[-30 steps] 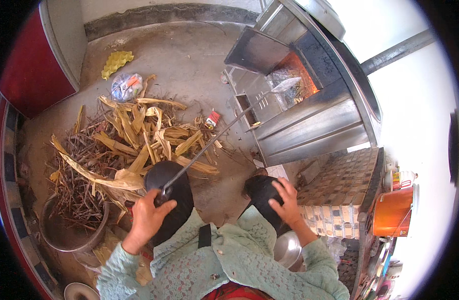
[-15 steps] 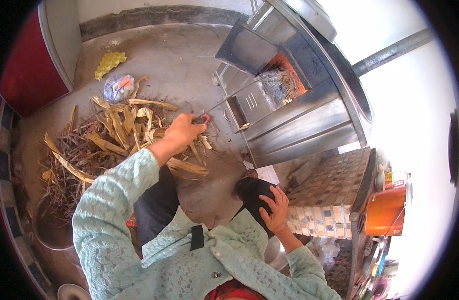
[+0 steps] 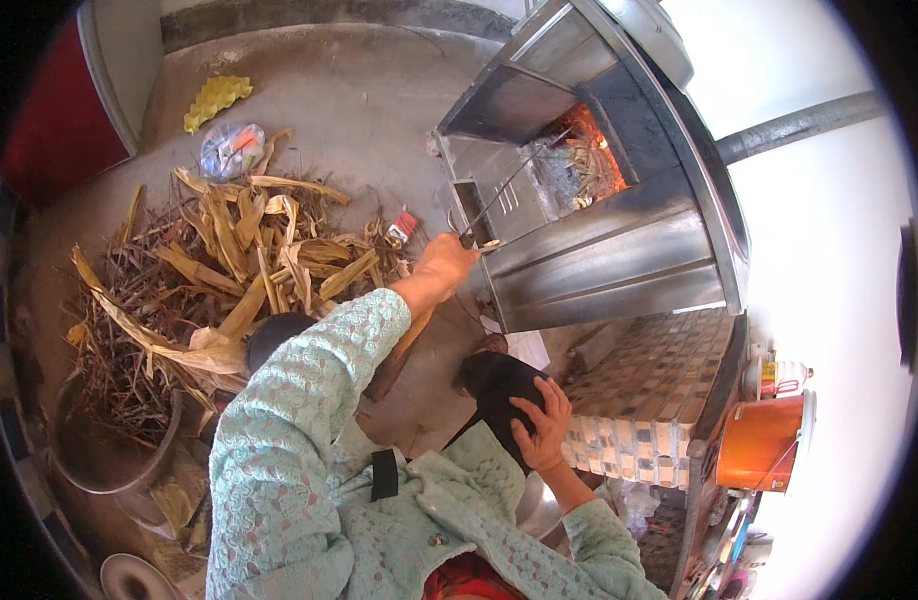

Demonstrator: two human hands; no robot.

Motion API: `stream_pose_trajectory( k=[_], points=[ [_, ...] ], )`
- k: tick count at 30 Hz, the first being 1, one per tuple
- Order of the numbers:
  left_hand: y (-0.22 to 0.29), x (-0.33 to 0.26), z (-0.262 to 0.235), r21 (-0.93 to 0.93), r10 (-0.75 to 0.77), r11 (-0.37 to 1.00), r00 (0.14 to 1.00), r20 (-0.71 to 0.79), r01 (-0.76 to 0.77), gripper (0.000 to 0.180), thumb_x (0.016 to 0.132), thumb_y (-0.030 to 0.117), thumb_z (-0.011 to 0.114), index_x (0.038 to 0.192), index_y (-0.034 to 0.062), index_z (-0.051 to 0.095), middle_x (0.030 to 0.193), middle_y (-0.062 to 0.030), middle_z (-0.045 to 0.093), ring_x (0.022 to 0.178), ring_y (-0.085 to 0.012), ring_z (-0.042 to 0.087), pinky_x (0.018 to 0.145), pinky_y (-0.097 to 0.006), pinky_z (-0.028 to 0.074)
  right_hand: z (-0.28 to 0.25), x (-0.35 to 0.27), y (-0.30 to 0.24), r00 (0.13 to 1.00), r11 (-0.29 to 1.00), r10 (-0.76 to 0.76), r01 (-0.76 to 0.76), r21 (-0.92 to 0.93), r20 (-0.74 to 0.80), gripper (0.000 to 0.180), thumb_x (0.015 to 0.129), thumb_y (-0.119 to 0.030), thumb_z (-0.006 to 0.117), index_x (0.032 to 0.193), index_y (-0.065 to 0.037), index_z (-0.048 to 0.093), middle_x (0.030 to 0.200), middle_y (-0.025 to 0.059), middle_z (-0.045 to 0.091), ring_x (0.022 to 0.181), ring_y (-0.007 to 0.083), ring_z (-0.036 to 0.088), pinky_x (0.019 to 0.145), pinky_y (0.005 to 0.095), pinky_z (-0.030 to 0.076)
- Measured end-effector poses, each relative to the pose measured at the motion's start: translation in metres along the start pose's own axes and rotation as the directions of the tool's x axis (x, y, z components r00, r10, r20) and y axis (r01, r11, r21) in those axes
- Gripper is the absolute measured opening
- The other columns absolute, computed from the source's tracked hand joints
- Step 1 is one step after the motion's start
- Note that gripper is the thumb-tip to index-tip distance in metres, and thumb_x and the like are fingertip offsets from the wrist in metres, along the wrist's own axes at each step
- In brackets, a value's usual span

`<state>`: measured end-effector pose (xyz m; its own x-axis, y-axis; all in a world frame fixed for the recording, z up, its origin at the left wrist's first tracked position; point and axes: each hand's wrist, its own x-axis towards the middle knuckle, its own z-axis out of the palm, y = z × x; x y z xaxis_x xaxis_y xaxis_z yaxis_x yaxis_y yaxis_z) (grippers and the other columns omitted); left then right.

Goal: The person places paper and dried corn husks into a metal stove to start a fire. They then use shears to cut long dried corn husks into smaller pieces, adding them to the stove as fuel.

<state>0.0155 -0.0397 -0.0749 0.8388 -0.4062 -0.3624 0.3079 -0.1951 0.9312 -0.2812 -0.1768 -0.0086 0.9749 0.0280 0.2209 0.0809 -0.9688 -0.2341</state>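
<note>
My left hand [image 3: 444, 265] is closed around the handle end of a thin metal fire poker [image 3: 500, 190]. The poker slants up and away over the ledge of a metal stove [image 3: 604, 240], and its far end reaches the open firebox. Inside, sticks and embers burn with orange flames [image 3: 604, 150] beside grey ash [image 3: 549, 185]. The stove's dark door [image 3: 519, 103] stands open on the far side of the firebox. My right hand [image 3: 544, 425] holds nothing and lies with fingers apart on my dark-trousered right knee [image 3: 494, 390].
Dry corn husks [image 3: 244, 240] and twigs [image 3: 129, 330] are heaped on the left. Beyond lie a stuffed plastic bag [image 3: 231, 150] and a yellow egg tray [image 3: 217, 101]. A red-and-white packet [image 3: 402, 228] is near the stove. A tiled brick ledge [image 3: 639, 390] and orange bucket [image 3: 764, 445] stand right.
My left hand has moved right, closer to the stove, with the poker, which now slants more steeply. The red-and-white packet has come into clear view. My right hand stays on the knee.
</note>
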Motion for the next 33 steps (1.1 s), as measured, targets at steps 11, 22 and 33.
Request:
stream_pose_trajectory(
  k=[11,22,33],
  points=[
    [0.018,-0.003,0.005,0.113,0.001,0.993,0.989,0.151,-0.018,0.032,0.085,0.02,0.062,0.094,-0.0089,0.051,0.057,-0.0124,0.053,0.041,-0.0211,0.052,0.033,-0.036,0.04,-0.001,-0.01,0.004,0.997,0.997,0.073,-0.073,0.005,0.023,0.029,0.076,-0.03,0.06,0.099,-0.014,0.069,0.13,0.0156,0.049,0.122,0.0372,0.04,0.102,0.0484,0.027],
    [0.02,0.0,0.003,0.076,-0.059,0.996,0.958,0.281,0.039,0.03,0.086,0.021,0.062,0.095,-0.0058,0.052,0.061,-0.0098,0.052,0.044,-0.0181,0.051,0.034,-0.033,0.041,0.001,-0.011,0.007,0.996,0.996,0.088,-0.089,0.03,0.009,0.029,0.077,-0.031,0.061,0.098,-0.014,0.07,0.13,0.0163,0.049,0.122,0.0378,0.04,0.103,0.0492,0.027],
    [0.022,-0.01,-0.003,0.23,0.014,0.971,0.975,0.222,-0.066,0.03,0.085,0.023,0.062,0.09,-0.0053,0.053,0.057,-0.01,0.053,0.042,-0.0203,0.051,0.036,-0.036,0.042,0.0,-0.011,0.008,0.995,0.995,0.094,-0.094,0.039,0.013,0.028,0.077,-0.031,0.06,0.097,-0.014,0.07,0.13,0.0161,0.049,0.123,0.0376,0.039,0.103,0.0484,0.026]
  ],
)
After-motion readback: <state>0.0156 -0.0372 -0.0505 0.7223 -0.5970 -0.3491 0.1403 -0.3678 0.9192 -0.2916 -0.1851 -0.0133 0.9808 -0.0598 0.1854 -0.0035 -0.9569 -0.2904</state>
